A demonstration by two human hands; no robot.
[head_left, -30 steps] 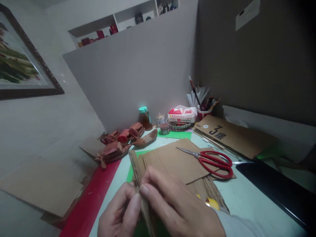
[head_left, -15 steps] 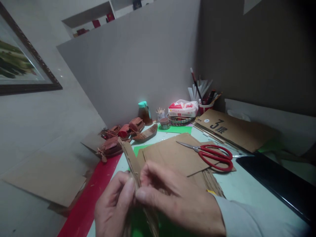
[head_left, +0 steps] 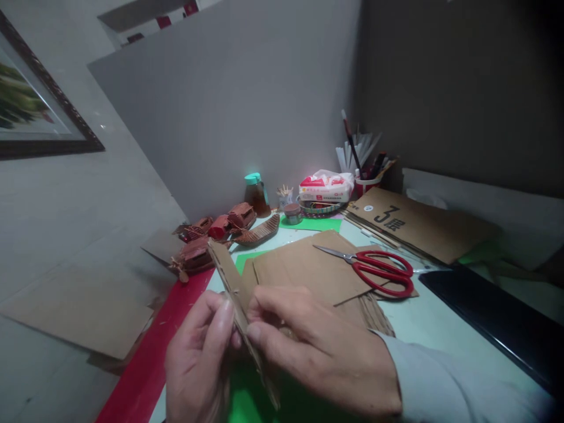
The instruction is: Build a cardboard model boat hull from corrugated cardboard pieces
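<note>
scissors (head_left: 374,271) on cardboard sheets (head_left: 308,273), cup (head_left: 365,184) behind

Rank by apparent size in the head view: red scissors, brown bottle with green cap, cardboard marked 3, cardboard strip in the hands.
1. Cardboard marked 3
2. Cardboard strip, though nearness to the camera inflates it
3. Red scissors
4. Brown bottle
</note>
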